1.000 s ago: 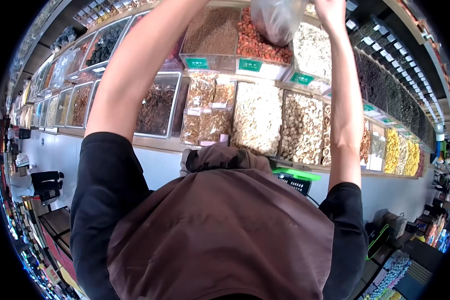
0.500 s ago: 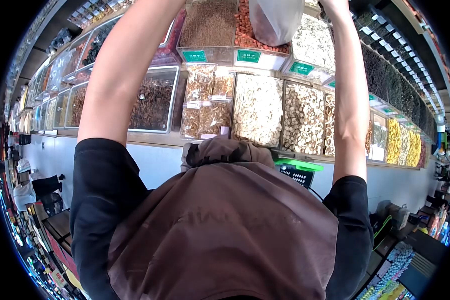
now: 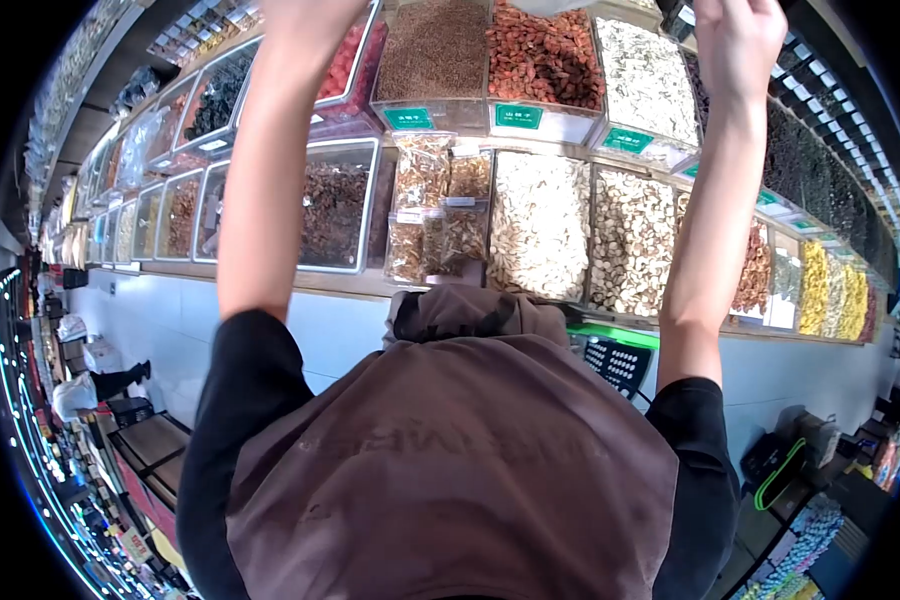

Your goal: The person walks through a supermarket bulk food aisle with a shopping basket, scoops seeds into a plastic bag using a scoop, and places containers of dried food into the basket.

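Note:
My left hand (image 3: 310,12) reaches to the top edge of the view, where its fingers are cut off. My right hand (image 3: 740,50) is at the top right, its fingers bent inward; what they hold, if anything, is hidden. Between the hands, only the pale bottom of a translucent plastic bag (image 3: 542,5) shows at the top edge. Under it stands a clear bin of red-brown dried pieces (image 3: 542,60) with a green label. A bin of brown grains (image 3: 432,50) is to its left, and a bin of whitish flakes (image 3: 648,80) to its right.
In the front row are small packed bags (image 3: 420,210), a bin of pale slices (image 3: 540,225), round slices (image 3: 630,240) and a lidded dark bin (image 3: 335,205). A black device with a green edge (image 3: 615,360) hangs before the counter. Another person (image 3: 80,395) is far left.
The plastic bag has risen away from the red-brown pieces, almost out of view. My right hand has shifted right and come further into view. The whole scene has moved slightly right.

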`<state>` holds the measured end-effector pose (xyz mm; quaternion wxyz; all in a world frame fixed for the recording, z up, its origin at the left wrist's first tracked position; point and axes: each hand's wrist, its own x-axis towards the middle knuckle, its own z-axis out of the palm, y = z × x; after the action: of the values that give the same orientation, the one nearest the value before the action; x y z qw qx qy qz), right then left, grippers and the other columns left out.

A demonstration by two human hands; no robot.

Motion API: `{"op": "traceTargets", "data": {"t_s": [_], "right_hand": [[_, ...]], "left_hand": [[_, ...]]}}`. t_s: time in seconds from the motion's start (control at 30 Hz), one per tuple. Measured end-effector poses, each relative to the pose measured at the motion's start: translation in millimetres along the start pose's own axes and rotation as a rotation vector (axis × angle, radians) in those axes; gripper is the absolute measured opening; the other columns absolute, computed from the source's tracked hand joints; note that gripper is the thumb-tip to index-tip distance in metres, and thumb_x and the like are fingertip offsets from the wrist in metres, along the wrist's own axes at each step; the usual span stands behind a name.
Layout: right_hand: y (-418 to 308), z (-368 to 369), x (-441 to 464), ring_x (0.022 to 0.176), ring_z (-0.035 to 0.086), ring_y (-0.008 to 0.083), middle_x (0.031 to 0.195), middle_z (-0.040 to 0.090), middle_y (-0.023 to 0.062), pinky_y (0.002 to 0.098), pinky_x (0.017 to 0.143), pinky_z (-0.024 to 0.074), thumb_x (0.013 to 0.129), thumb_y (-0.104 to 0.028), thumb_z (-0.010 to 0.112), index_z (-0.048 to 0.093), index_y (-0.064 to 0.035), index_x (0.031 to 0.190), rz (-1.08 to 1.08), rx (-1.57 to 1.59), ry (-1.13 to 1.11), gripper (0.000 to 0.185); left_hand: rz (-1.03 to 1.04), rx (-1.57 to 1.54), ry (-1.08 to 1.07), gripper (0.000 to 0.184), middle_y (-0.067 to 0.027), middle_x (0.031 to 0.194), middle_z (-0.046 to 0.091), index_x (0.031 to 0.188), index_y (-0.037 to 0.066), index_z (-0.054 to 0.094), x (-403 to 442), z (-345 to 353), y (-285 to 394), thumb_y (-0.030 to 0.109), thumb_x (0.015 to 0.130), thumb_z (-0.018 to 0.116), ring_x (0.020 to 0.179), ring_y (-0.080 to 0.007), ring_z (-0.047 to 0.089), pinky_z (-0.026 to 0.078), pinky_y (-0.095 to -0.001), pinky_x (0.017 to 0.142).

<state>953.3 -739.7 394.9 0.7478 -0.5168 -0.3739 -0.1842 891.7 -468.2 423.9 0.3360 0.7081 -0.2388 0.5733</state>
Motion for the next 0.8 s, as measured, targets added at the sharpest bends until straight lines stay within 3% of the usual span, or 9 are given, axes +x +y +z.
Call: {"op": "traceTargets", "data": {"t_s": [0.13,0.27,0.33,0.4,0.47,0.5,0.53,0.6,0.8], "right_hand": [[57.6,-30.5,-32.3,0.086,0.066,0.0140,0.095,0.070,0.0082,0.0257,0.075,0.0519,0.093,-0.017,0.066,0.068,-0.0019,0.104,0.275,-0.308,0.024,0.019],[20.9,10.2,-32.8,0.084,0.065,0.0148,0.087,0.068,0.0119,0.0275,0.075,0.0507,0.088,-0.017,0.067,0.070,0.0002,0.097,0.386,-1.094,-0.263,0.019],[137.6,-16.4,-43.3,0.101,0.067,0.0246,0.103,0.070,0.0191,0.0334,0.085,0.0522,0.085,-0.013,0.063,0.066,0.0009,0.108,0.313,-1.450,-0.540,0.027],[215.8,-17.7,-57.4,0.110,0.063,0.0297,0.113,0.066,0.0232,0.0381,0.092,0.0501,0.083,-0.013,0.063,0.061,0.0015,0.119,0.436,-0.768,-0.402,0.039],[274.5,-15.0,-67.5,0.115,0.058,0.0357,0.121,0.062,0.0245,0.0430,0.098,0.0466,0.085,-0.015,0.062,0.057,0.0017,0.124,-0.043,-1.098,-0.576,0.042],[274.0,-4.2,-63.2,0.115,0.057,0.0404,0.122,0.061,0.0257,0.0469,0.100,0.0454,0.087,-0.019,0.061,0.056,0.0015,0.125,-0.047,-1.140,-0.699,0.043],[270.5,8.9,-60.3,0.128,0.054,0.0252,0.138,0.056,0.0144,0.0509,0.102,0.0459,0.099,-0.031,0.052,0.047,-0.0062,0.140,-0.076,-1.401,-0.840,0.048],[282.4,20.7,-55.5,0.147,0.026,0.0282,0.159,0.030,0.0110,0.0571,0.116,0.0257,0.099,-0.039,0.050,0.029,-0.0102,0.153,0.220,-1.344,-0.982,0.064],[294.4,11.2,-58.8,0.145,0.031,0.0267,0.153,0.041,0.0095,0.0517,0.117,0.0259,0.093,-0.058,0.050,0.041,-0.0093,0.148,0.302,-1.422,-1.086,0.074]], "left_hand": [[-0.200,0.389,0.046,0.040,0.0013,0.056,0.051,0.070,0.002,0.064,-68.2,-92.4,-2.1,0.022,0.103,0.051,0.050,-0.0047,0.043,0.027,-0.0233,0.046],[-0.780,0.433,0.217,0.030,-0.0007,0.067,0.058,0.082,0.004,0.064,-146.2,-195.3,-16.2,0.021,0.103,0.049,0.054,-0.0053,0.045,0.029,-0.0232,0.046],[-0.996,0.419,0.407,0.029,-0.0028,0.072,0.059,0.086,0.001,0.063,-186.5,-236.5,-15.8,0.020,0.103,0.048,0.056,-0.0058,0.044,0.034,-0.0245,0.048],[-1.027,0.537,0.417,0.030,-0.0029,0.072,0.060,0.086,0.000,0.063,-225.5,-262.8,-23.8,0.021,0.102,0.048,0.057,-0.0061,0.044,0.035,-0.0255,0.048],[-1.030,0.651,0.372,0.034,-0.0038,0.074,0.061,0.086,-0.003,0.062,-289.6,-310.8,-38.7,0.023,0.102,0.048,0.062,-0.0086,0.049,0.040,-0.0285,0.052],[-1.120,0.687,0.339,0.034,-0.0043,0.075,0.062,0.086,-0.005,0.063,-332.6,-344.2,-47.1,0.023,0.102,0.048,0.064,-0.0099,0.050,0.041,-0.0295,0.055],[-1.197,0.715,0.307,0.035,-0.0048,0.075,0.063,0.086,-0.006,0.063,-358.3,-364.5,-54.4,0.022,0.101,0.048,0.067,-0.0112,0.052,0.042,-0.0304,0.057],[-1.369,0.762,0.361,0.037,-0.0052,0.074,0.062,0.087,-0.009,0.064,-362.8,-340.0,-24.3,0.022,0.101,0.049,0.068,-0.0116,0.052,0.044,-0.0316,0.061],[-1.345,0.785,0.234,0.036,-0.0037,0.074,0.061,0.092,-0.009,0.066,-409.9,-362.1,6.5,0.022,0.101,0.050,0.066,-0.0101,0.052,0.043,-0.0315,0.056]]}}
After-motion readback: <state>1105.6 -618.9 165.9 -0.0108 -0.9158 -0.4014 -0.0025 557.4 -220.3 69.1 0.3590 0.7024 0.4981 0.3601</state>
